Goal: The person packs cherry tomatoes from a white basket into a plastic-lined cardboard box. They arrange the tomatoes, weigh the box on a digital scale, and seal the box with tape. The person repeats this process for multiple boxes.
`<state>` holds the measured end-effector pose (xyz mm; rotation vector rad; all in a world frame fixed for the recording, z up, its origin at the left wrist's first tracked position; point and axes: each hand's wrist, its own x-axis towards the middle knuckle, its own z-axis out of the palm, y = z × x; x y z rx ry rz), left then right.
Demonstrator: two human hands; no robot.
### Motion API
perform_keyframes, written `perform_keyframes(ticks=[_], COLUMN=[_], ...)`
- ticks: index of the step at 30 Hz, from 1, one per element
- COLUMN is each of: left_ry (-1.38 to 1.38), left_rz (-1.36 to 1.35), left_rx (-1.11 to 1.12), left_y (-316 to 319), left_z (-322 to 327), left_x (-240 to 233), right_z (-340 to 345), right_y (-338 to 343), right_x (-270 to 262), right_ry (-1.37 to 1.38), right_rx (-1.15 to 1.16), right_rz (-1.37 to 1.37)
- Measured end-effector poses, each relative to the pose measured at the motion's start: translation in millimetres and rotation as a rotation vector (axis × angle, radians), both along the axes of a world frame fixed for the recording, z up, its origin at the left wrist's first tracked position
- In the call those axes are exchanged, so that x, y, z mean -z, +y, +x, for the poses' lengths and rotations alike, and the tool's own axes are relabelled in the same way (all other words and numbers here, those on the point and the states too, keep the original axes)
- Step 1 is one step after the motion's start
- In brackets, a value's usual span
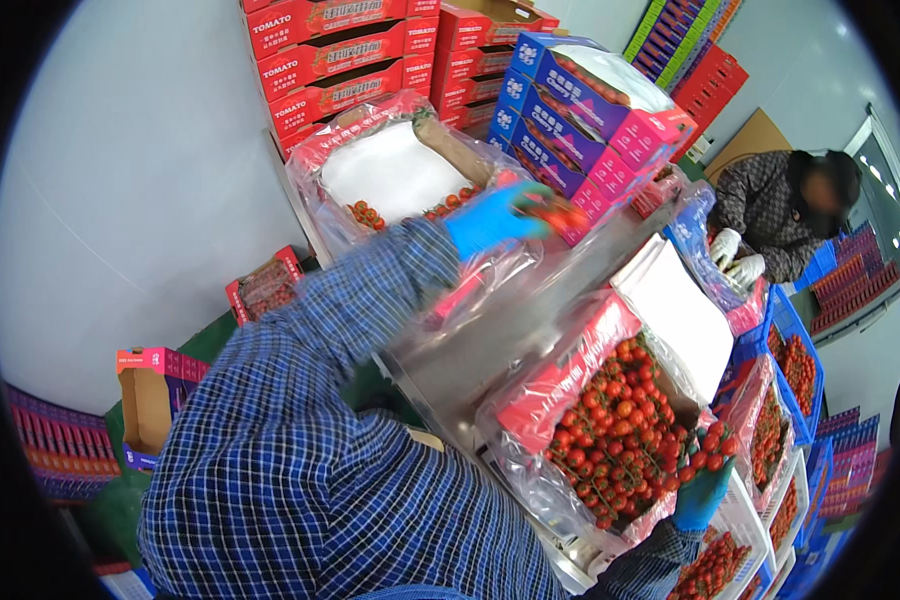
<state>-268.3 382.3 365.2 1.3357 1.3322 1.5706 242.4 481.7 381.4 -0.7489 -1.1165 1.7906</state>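
My left hand [495,217], in a blue glove and blurred, holds some red cherry tomatoes [559,216] in front of a stack of blue and pink cardboard boxes. Beside it lies an open carton lined with clear plastic, with a white paper sheet [397,169] and a few vine tomatoes [365,215] inside. My right hand [701,491], also gloved in blue, grips a small bunch of cherry tomatoes [711,450] at the edge of another plastic-lined carton [570,375]. That carton is full of cherry tomatoes on the vine [619,435].
A metal worktable [465,375] runs between the cartons, with a stack of white paper sheets [675,307]. Blue boxes [570,112] and red boxes [330,52] are stacked behind. Crates of tomatoes [720,559] stand at right. Another person in white gloves [735,255] works across.
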Motion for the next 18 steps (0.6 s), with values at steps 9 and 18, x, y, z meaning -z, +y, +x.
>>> perform_keyframes(ticks=[9, 18], left_ry=[0.504, 0.852], left_rz=[-0.437, -0.460], left_rx=[0.188, -0.026], left_y=[-93.9, -118.8], left_z=[-268.9, -221.0], left_x=[126.6, 111.9], right_z=[-250.9, -613.9], right_y=[-55.5, -44.6], right_x=[-45.1, 89.8], right_ry=[-0.400, -0.706], right_rx=[-0.529, -0.701], right_rz=[0.268, 1.019])
